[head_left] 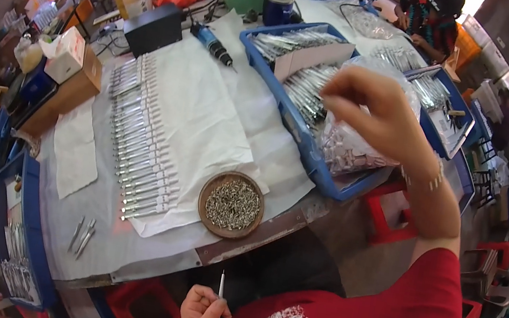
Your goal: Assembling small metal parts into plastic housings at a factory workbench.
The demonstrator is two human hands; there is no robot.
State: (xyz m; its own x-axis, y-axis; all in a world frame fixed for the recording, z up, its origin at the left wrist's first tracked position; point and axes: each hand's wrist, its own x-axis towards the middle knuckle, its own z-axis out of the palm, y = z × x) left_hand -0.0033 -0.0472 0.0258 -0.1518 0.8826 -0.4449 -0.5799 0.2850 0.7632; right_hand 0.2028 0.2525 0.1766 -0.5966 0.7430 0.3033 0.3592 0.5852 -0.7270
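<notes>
Low in front of me, my left hand point(201, 317) is closed around a slim silver pen-like rod point(222, 284), its thin tip pointing up. My right hand point(374, 108) is raised over the blue tray point(289, 114), thumb and fingers bent toward each other; whatever may be between them is too small to make out. Under it lie bundles of silver rods point(306, 90) and a clear plastic bag point(353, 152) of small pale parts. On the table, a long row of silver rods point(142, 147) lies side by side. A round wooden bowl point(201, 211) of small metal pieces sits at the near edge.
A blue power screwdriver point(212, 43) lies behind the row, near a black box point(153, 27). Several loose slim pieces point(83, 237) are at the near left. Another blue tray point(29, 175) stands at the left edge. Co-workers sit across the table and at far left.
</notes>
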